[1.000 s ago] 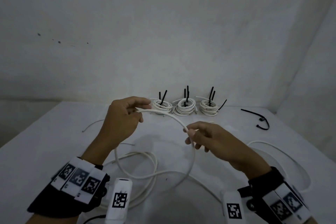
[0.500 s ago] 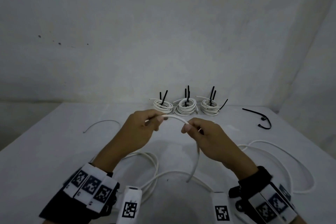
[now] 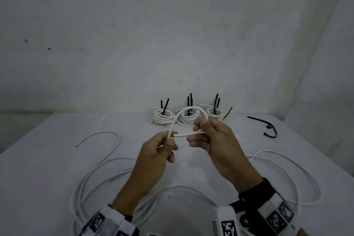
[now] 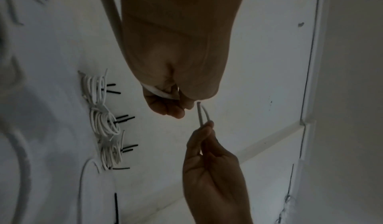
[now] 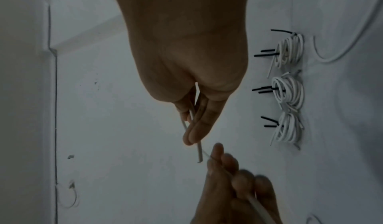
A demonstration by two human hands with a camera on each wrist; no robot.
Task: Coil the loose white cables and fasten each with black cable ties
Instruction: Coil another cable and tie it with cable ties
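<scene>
Three tied coils (image 3: 186, 118) already sit at the table's (image 3: 47, 159) far edge, while the left hand (image 3: 157, 151) and right hand (image 3: 214, 140) pinch the next cable's (image 3: 188, 110) first loop, with more cable (image 3: 287, 168) loose and spare ties (image 3: 266, 128) waiting.

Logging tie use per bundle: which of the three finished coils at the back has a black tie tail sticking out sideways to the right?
The rightmost coil. Besides its upright tails, one tail slants out to its right; the middle coil and left coil show only upright tails.
</scene>
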